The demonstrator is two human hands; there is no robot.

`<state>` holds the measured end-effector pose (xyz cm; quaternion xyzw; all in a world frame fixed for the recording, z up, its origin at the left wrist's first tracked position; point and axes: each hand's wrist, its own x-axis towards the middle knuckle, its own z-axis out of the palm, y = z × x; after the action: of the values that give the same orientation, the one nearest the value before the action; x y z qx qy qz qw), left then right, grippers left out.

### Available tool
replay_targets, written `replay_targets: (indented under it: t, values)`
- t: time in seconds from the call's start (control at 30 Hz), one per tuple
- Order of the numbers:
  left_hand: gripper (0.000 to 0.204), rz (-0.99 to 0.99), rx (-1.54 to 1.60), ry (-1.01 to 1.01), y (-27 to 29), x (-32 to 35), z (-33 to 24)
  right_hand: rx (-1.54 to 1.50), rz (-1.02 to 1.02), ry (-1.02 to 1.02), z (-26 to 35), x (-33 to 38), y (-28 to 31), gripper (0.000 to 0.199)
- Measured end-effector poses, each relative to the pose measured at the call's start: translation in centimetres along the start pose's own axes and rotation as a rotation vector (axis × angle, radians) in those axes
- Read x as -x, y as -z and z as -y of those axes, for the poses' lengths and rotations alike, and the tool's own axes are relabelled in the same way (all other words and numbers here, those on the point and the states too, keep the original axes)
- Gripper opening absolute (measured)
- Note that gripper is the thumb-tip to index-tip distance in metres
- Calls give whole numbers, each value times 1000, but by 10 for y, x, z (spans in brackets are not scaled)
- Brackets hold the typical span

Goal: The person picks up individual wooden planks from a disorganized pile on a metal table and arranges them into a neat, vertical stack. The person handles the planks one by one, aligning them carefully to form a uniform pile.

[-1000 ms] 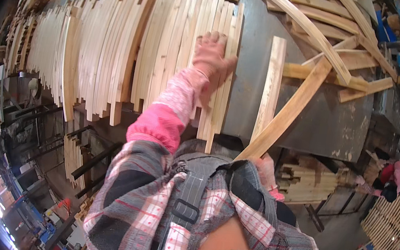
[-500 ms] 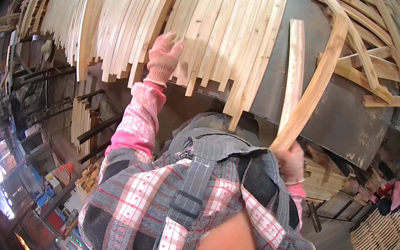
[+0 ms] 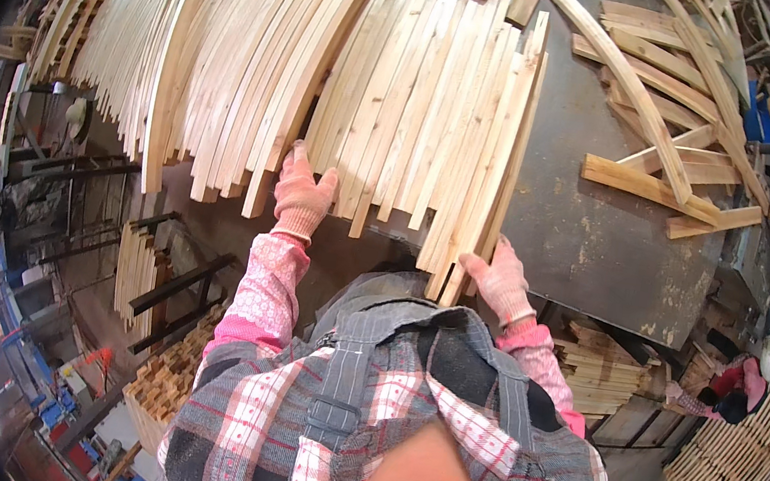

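Note:
My left hand (image 3: pixel 304 194), in a pinkish knit glove, is open at the near end of a row of pale wooden strips (image 3: pixel 384 135). Its fingers reach up at the gap beside the neighbouring group of strips (image 3: pixel 241 79), with the thumb spread apart. My right hand (image 3: pixel 500 279), gloved likewise, is at the row's right edge. Thumb and forefinger close on the near end of the outermost wooden strip (image 3: pixel 508 174), while the other fingers are largely hidden. Several strip ends stick out past the table's near edge at uneven lengths.
A dark metal tabletop (image 3: pixel 616 240) carries the strips. Loose, crisscrossed wood pieces (image 3: pixel 652 177) lie at its right. Below the table are stacked strips (image 3: pixel 604 373) on the right and a stack of wood blocks (image 3: pixel 167 372) on the left. A slatted wood stack (image 3: pixel 732 466) stands at lower right.
The wooden strip in my right hand has moved left from over the bare tabletop to the row's right edge. The other loose strip beside it no longer lies apart there.

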<state>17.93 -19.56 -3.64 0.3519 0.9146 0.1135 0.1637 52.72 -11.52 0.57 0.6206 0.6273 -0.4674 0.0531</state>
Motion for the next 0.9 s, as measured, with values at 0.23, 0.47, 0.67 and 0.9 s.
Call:
replay_targets:
  t: [0.23, 0.47, 0.67, 0.9]
  values:
    - [93, -5, -39, 38, -4, -14, -19, -21, -121, -56, 30, -24, 17, 71]
    - [84, -63, -231, -166, 8, -2, -43, -87, -117, 5, -2, -45, 19, 70]
    - [97, 101, 41, -601, -16, 50, -121, -56, -31, 20, -14, -64, -7, 58]
    - [80, 323, 149, -568, -22, 58, -161, 21, 128, 173, -18, -77, 30, 63]
